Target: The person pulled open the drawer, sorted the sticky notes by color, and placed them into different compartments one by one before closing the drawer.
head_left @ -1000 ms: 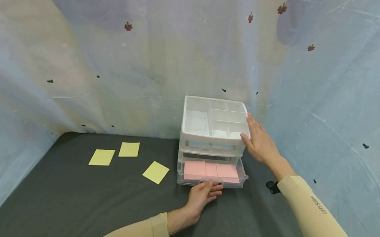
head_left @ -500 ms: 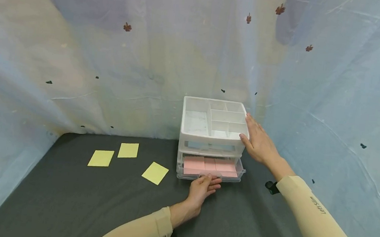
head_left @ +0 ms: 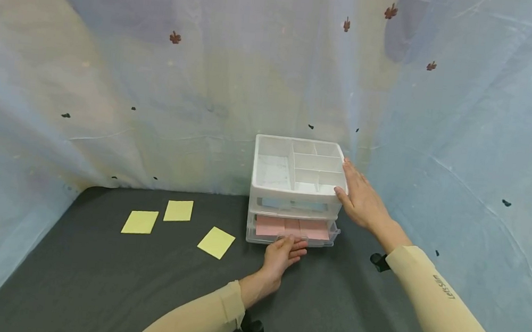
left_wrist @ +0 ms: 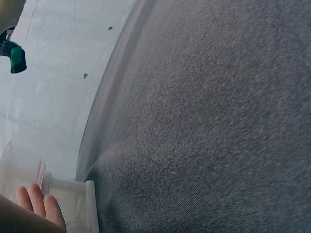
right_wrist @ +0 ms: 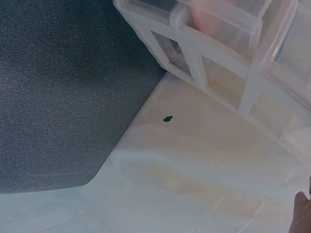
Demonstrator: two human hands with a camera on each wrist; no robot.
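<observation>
Looking forward and down from above, the head camera takes in the counter [head_left: 91, 283]; nearer, tilted wrist views share the drawer unit [head_left: 297, 194], at eight o'clock in the left, two in the right.

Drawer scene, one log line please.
left hand: at drawer front; right hand: against unit; drawer: partly open, pink notes inside; yellow notes: on table

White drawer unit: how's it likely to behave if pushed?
Probably light for its size: the drawer unit shows thin, translucent walls. Likely fairly stiff, given its straight, boxy frame. It might slide on the dark cloth if pushed low, though the right hand against its side could help steady it.
</observation>
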